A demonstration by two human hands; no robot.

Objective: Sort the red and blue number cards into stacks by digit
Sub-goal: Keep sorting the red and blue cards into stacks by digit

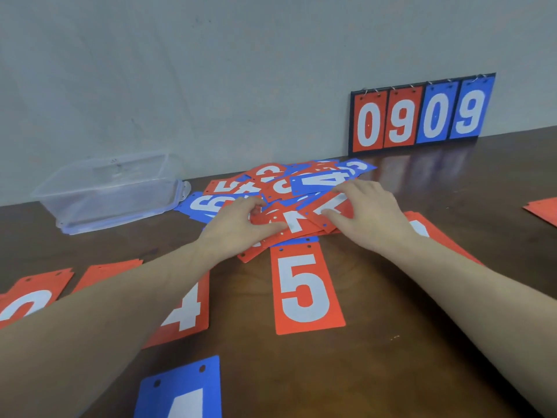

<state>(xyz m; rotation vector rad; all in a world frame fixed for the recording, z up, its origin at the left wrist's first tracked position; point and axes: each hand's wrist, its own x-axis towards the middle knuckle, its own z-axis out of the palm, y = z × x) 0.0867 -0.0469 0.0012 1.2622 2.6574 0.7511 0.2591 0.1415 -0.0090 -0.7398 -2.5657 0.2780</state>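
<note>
We see both hands working in the pile of cards (280,188), a jumble of red and blue number cards at the centre of the brown table (391,342). The left hand (238,223) has its fingers curled, pinching a red card (291,221) at the near edge of the pile. The right hand (369,214) pinches another red card (331,206) just beside it, toward 3 o'clock.

At 6 o'clock from the pile lies a red 5 card (306,289); a red 4 card (187,312) lies at 7 o'clock, partly under the left forearm. A blue 4 card (184,393) sits at the bottom edge.

A clear plastic box (111,191) stands at 9 o'clock. A scoreboard (422,114) reading 0909 leans on the wall at 2 o'clock.
</note>
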